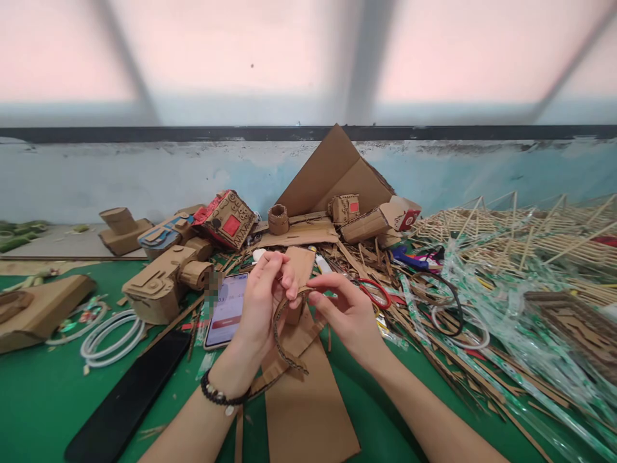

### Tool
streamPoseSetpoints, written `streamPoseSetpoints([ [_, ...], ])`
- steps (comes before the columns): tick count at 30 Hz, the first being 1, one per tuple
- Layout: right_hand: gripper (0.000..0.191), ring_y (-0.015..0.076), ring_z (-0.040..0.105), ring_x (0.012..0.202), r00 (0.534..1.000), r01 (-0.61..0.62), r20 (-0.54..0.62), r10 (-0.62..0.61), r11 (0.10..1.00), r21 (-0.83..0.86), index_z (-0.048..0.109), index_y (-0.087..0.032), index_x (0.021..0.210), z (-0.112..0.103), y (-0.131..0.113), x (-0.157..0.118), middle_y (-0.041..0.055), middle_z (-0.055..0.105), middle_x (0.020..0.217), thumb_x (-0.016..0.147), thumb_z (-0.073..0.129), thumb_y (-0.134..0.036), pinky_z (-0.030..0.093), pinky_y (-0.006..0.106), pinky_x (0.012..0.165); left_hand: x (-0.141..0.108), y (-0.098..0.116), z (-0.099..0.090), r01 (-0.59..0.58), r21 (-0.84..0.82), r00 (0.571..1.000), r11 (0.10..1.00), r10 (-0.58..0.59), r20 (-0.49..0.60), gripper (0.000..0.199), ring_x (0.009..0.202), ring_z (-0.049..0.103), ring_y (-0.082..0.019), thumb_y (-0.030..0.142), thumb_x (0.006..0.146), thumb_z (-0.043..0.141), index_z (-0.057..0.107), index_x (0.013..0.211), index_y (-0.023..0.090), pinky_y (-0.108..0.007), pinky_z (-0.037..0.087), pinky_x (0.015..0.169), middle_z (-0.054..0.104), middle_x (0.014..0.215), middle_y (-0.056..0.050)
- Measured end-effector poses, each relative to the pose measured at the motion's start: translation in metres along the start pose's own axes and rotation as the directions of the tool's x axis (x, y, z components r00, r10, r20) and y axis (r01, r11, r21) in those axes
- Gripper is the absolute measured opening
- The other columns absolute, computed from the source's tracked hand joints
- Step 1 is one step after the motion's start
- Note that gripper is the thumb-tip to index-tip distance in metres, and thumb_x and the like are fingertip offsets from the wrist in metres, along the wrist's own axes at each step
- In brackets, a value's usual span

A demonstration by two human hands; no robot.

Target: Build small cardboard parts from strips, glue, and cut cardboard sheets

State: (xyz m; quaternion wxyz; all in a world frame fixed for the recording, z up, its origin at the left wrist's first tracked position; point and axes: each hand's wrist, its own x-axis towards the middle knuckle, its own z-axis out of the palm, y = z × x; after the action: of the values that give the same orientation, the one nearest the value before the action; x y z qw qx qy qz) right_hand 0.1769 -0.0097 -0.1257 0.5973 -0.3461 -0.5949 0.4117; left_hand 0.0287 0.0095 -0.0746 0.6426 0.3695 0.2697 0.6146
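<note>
A thin, curled cardboard strip point(276, 335) hangs between my two hands, its lower end bending down to the right. My left hand point(260, 305) has its fingers closed on the upper part of the strip, palm turned inward. With thumb and forefinger, my right hand point(348, 314) pinches the strip's upper right end. Under both hands lies a flat cardboard sheet point(313, 411), with other cardboard pieces partly hidden on top of it. A phone point(226, 318) with a lit timer screen lies just left of my left hand.
Cardboard camera models point(161, 283) stand at the left, near a coiled white cable point(113, 337) and a long black object point(130, 399). Red-handled scissors point(376, 292) lie beyond my right hand. Cardboard scraps, plastic wrap point(482, 308) and stick frames point(511, 225) crowd the right of the green table point(29, 399).
</note>
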Motion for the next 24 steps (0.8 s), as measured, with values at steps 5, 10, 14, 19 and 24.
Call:
streamPoseSetpoints([
  [5,0.016,0.0169,0.068,0.085,0.99,0.069,-0.114,-0.079,0.993,-0.091,0.074,-0.023,0.096,-0.003,0.0,0.002,0.0035,0.071,0.095,0.096,0.073,-0.039,0.057,0.024,0.066,-0.001,-0.004,0.0,0.016,0.023,0.997,1.0,-0.017,0.069,0.021,0.056,0.053,-0.009,0.033,0.094,0.073,0.058,0.093,0.019,-0.018,0.052,0.046,0.054,0.066,0.006],
  [10,0.019,0.0127,0.064,0.069,0.985,0.042,-0.168,-0.042,0.999,-0.008,0.07,-0.022,0.092,-0.006,-0.003,0.006,0.0,0.067,0.088,0.093,0.077,-0.04,0.056,0.024,0.059,0.0,-0.005,0.002,-0.019,0.073,0.993,0.997,0.011,0.118,0.024,0.066,0.06,-0.01,0.036,0.096,0.074,0.059,0.09,0.018,-0.021,0.06,0.06,0.058,0.071,0.004],
  [14,0.025,0.011,0.063,0.06,0.981,0.038,-0.194,-0.019,0.995,0.095,0.066,-0.021,0.088,-0.012,-0.007,0.01,-0.0025,0.066,0.08,0.09,0.081,-0.041,0.055,0.024,0.057,0.002,-0.003,-0.001,-0.03,0.115,0.989,0.993,0.013,0.145,0.033,0.082,0.072,-0.016,0.041,0.09,0.081,0.058,0.085,0.018,-0.025,0.063,0.072,0.061,0.07,0.004],
  [19,0.04,0.0097,0.056,0.055,0.935,0.021,-0.331,0.128,0.911,0.412,0.057,-0.024,0.086,-0.037,-0.014,0.026,-0.0085,0.052,0.064,0.082,0.087,-0.051,0.049,0.02,0.05,0.0,0.0,-0.003,-0.113,0.132,0.969,0.985,0.08,0.232,0.032,0.095,0.076,-0.02,0.036,0.086,0.086,0.059,0.086,0.02,-0.033,0.062,0.092,0.065,0.073,0.003],
  [24,0.053,0.0075,0.037,0.047,0.926,0.024,-0.345,0.156,0.885,0.465,0.046,-0.025,0.076,-0.054,-0.018,0.036,-0.0104,0.036,0.06,0.077,0.089,-0.054,0.035,0.019,0.044,-0.005,-0.001,0.0,-0.138,0.17,0.937,0.976,0.073,0.34,0.019,0.108,0.072,-0.022,0.029,0.089,0.082,0.067,0.097,0.022,-0.041,0.065,0.095,0.067,0.115,-0.005],
])
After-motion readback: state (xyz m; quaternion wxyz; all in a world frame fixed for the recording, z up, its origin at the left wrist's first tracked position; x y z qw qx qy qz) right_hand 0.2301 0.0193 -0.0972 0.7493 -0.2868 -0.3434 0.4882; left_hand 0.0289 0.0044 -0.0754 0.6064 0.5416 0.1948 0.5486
